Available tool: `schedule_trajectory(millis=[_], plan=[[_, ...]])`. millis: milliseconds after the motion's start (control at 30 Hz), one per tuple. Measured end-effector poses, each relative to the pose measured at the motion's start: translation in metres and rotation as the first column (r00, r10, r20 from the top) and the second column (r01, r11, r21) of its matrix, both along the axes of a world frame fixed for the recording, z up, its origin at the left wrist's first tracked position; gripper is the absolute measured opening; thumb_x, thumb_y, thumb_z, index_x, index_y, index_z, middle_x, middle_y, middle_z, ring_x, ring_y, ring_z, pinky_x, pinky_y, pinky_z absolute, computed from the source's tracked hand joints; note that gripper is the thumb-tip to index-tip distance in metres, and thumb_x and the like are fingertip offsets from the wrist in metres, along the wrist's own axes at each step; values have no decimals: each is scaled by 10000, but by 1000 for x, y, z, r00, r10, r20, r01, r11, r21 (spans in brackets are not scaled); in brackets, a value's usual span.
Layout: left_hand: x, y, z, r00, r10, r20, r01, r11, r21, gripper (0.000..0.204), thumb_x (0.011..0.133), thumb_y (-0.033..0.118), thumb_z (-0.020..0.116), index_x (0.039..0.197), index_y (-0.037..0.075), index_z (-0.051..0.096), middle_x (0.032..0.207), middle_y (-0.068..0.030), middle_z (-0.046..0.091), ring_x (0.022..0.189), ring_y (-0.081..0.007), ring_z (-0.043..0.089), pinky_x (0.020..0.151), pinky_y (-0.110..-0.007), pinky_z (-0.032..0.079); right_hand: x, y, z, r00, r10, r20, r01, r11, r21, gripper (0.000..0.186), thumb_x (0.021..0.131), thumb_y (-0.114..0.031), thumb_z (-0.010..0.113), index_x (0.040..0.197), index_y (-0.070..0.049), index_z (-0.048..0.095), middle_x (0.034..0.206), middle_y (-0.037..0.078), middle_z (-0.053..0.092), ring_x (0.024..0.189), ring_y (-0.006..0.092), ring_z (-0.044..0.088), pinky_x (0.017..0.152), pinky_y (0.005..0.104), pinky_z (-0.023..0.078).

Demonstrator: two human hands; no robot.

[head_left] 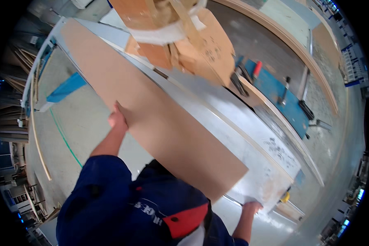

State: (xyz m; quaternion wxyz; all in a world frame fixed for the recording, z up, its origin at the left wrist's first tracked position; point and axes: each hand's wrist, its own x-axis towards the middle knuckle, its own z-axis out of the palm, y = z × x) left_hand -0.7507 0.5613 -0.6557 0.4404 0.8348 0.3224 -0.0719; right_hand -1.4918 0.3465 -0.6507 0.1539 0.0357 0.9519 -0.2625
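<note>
A long brown board (160,123) lies slantwise in front of me across a white-grey worktable (270,180), its near side overhanging toward my body. My left hand (118,119) is closed on the board's left long edge, the thumb on top and the other fingers hidden beneath. At the table's near right corner, beyond the board's end, my right hand (252,206) rests on the edge; its fingers look laid out, though they are small and blurred. A thin pale strip (217,112) runs along the tabletop beside the board.
Overhead hangs a bulky cardboard-and-tape bundle (209,45), close and partly blurred. On a blue surface (291,106) to the right lie clamps, one with a red handle (257,69). A curved brown edging (291,41) arcs behind them. Stacked sheets (10,106) stand at left.
</note>
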Motion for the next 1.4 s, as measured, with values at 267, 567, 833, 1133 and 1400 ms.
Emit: schedule_trajectory(millis=[267, 567, 833, 1133, 1400], plan=[[-8, -8, 14, 997, 34, -64, -32, 999, 40, 844, 889, 801, 627, 1146, 8, 760, 1156, -157, 753, 993, -313, 728, 834, -448, 604, 5, 31, 7, 993, 113, 19, -109, 984, -143, 1015, 999, -758, 418, 1308, 195, 584, 1311, 309, 661, 1180, 433, 659, 1036, 487, 553], [-12, -17, 25, 995, 76, -69, -76, 997, 8, 863, 859, 779, 690, 1126, -40, 742, 1107, -154, 754, 964, -298, 732, 778, -446, 615, 67, 109, 44, 209, 922, -325, -978, 198, -67, 757, 888, -266, 832, 1477, 41, 469, 1492, 266, 496, 1361, 434, 492, 1154, 507, 405], [11, -12, 7, 999, 26, -48, -16, 982, 191, 851, 824, 745, 747, 1102, -59, 758, 1195, -214, 753, 1085, -344, 740, 872, -465, 612, 181, 88, 48, -730, 673, -120, -679, -693, 243, 952, 842, -463, 767, 1576, 5, 380, 1585, 255, 407, 1522, 502, 274, 1273, 647, 129], [35, -18, 20, 999, 48, -22, -42, 977, 207, 798, 883, 718, 689, 1165, -26, 754, 1220, -258, 734, 1154, -396, 710, 983, -481, 573, 200, 64, 36, -903, 421, -89, -419, -813, 405, 1014, 794, -670, 731, 1583, -104, 437, 1574, 271, 404, 1478, 613, 243, 1219, 771, 44], [86, -5, -29, 997, 75, 16, -77, 984, 160, 1011, 788, 733, 784, 1434, -5, 540, 1308, -277, 667, 1184, -448, 673, 1013, -541, 541, 244, 44, 54, -931, 356, -83, -365, -893, 265, 1063, 753, -783, 720, 1579, -162, 471, 1598, 242, 406, 1486, 634, 231, 1189, 816, 22]])
